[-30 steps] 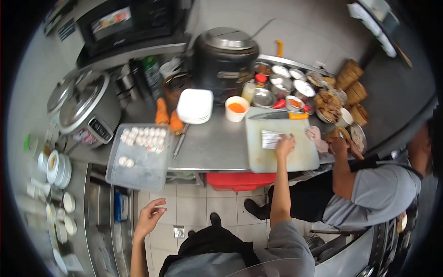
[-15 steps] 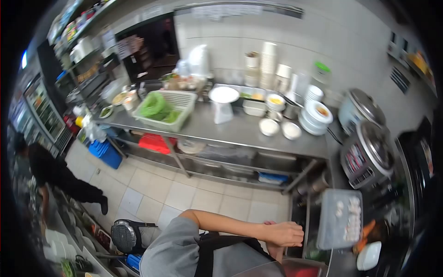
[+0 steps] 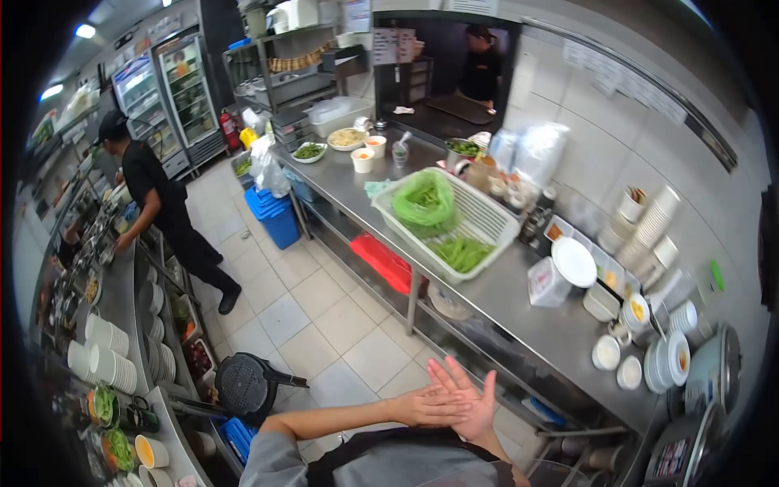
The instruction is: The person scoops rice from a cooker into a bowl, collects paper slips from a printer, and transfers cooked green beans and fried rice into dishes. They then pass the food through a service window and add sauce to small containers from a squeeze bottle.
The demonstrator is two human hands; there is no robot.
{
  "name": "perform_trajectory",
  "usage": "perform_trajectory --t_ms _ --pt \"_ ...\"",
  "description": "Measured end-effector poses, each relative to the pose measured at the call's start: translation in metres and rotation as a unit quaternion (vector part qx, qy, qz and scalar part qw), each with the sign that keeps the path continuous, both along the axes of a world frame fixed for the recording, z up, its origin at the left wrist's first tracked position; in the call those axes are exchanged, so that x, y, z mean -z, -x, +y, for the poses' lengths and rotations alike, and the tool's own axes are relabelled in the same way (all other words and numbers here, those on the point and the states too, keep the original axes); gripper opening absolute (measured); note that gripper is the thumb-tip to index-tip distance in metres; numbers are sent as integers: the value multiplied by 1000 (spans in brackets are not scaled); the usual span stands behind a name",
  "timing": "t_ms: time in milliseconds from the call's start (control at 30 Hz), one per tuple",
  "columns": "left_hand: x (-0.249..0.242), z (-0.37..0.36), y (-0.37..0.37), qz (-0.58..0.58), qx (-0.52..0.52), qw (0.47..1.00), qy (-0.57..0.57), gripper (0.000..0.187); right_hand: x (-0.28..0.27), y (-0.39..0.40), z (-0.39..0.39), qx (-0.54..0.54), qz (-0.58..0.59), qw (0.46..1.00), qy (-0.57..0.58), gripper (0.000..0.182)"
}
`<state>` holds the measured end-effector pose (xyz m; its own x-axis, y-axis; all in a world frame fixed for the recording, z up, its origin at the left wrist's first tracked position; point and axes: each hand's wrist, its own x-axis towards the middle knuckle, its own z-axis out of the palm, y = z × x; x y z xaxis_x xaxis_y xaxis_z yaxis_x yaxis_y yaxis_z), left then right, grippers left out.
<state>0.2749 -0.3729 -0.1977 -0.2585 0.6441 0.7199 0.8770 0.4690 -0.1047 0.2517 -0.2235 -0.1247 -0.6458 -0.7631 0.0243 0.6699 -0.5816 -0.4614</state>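
Your view is bright and evenly lit; white ceiling lamps (image 3: pixel 85 31) glow far left of your hands (image 3: pixel 450 402); fisheye edges bend, corners black; slight blur.

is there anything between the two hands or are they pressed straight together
Nothing visible lies between them. The left hand and the right hand are pressed flat against each other, fingers spread, held empty in front of the chest beside the long steel counter.

Nothing here can be read. Paper slips (image 3: pixel 385 45) hang on the wall at the top middle of the frame, and a strip of notices (image 3: pixel 625 81) (upper right) runs along the tiles, all too blurred.
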Motion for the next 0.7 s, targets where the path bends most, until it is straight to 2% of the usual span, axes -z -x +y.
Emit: perform_trajectory --t_ms 33,133,167,233,333,433,567,633,700 --pt "14 -13 9 -31 -29 999 -20 47 -6 15 -5 20 -17 1000 -1 82" --pt "14 -34 44 -156 -152 974 58 54 -3 71 -11 109 -61 992 37 77" --pt "15 -40 63 -184 -192 963 49 54 3 92 -11 143 -76 985 55 74" --pt "14 -65 103 -200 -202 959 0 53 10 132 -9 206 -86 970 100 65" --pt "-10 -107 170 -185 -218 957 -55 48 14 193 -10 303 -44 949 79 47" --pt "-42 -155 234 -170 -248 944 -138 39 8 257 -34 355 -20 931 80 35" --pt "-66 -212 283 -191 -298 904 -242 35 -1 343 -112 323 -57 942 76 25" --pt "-59 -244 295 -267 -281 857 -340 34 -12 373 -163 201 -99 967 120 24" --pt "-38 -289 314 -291 -284 818 -407 30 -25 389 -217 103 -84 987 90 23"
